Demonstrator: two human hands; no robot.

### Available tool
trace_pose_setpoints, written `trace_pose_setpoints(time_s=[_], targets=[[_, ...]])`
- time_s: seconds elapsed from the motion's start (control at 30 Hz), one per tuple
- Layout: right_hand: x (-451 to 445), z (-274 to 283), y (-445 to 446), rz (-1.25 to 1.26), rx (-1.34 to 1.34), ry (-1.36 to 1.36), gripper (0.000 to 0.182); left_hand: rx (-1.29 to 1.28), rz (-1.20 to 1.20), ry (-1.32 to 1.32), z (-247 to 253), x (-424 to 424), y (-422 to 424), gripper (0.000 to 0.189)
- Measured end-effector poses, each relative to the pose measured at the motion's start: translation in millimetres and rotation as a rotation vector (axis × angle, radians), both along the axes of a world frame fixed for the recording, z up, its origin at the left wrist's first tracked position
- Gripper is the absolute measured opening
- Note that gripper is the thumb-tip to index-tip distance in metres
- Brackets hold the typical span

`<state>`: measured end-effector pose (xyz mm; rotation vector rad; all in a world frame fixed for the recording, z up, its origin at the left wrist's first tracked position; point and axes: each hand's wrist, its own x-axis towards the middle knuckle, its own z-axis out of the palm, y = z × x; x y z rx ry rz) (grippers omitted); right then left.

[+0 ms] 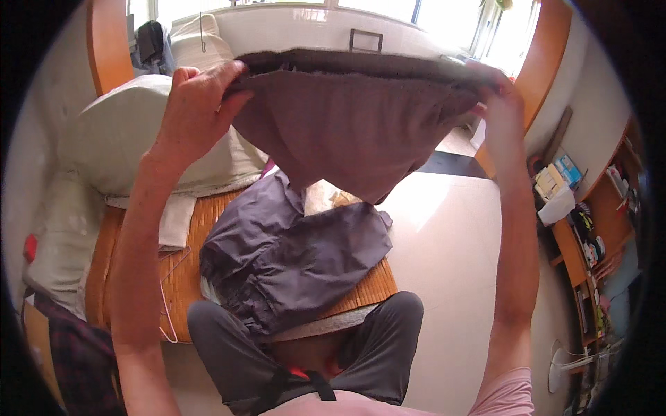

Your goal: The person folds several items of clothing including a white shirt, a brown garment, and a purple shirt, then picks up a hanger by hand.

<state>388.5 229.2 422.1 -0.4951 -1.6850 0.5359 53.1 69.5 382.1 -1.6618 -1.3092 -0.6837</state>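
A dark brownish-grey cloth garment (338, 125), with an open band along its top edge, hangs spread out in the air before me. At its left upper corner, my left hand (200, 106) pinches the band between thumb and fingers. My right hand (498, 99), somewhat blurred, grips the opposite corner. Below lies a crumpled dark grey garment (307, 260) on a woven bamboo mat (372, 285). The hanging cloth's lower points overlap it in view; whether they touch I cannot tell.
A pale covered sofa (130, 140) stands at the left. Near my left forearm a thin pink hanger (167, 317) lies on the mat. Light floor tiles (442, 249) extend to the right, beside wooden shelves (598, 234) with assorted items and a white fan-like object (559, 366).
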Motion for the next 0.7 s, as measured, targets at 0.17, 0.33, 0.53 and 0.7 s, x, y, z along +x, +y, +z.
trace_pose_setpoints(time_s=[0.17, 0.33, 0.53, 0.7], targets=[[-7.6, 48.0, -4.9, 0.221, -0.066, 0.224, 0.028, -0.091, -0.022, -0.483, 27.8, 32.0, -17.0, 0.037], [-28.2, 61.8, -15.0, 0.345, -0.060, -0.032, 0.029, -0.393, 0.257, -0.382, 20.5, 38.6, 4.3, 0.030], [-26.7, 1.6, 16.7, 0.262, -0.042, -0.710, 0.032, -0.627, 0.431, -0.730, -0.5, -4.9, 13.6, 0.031], [-37.1, -24.7, 12.6, -0.583, 0.245, -1.030, 0.027, -0.550, 0.524, -0.632, 3.1, 4.4, 16.6, 0.034]])
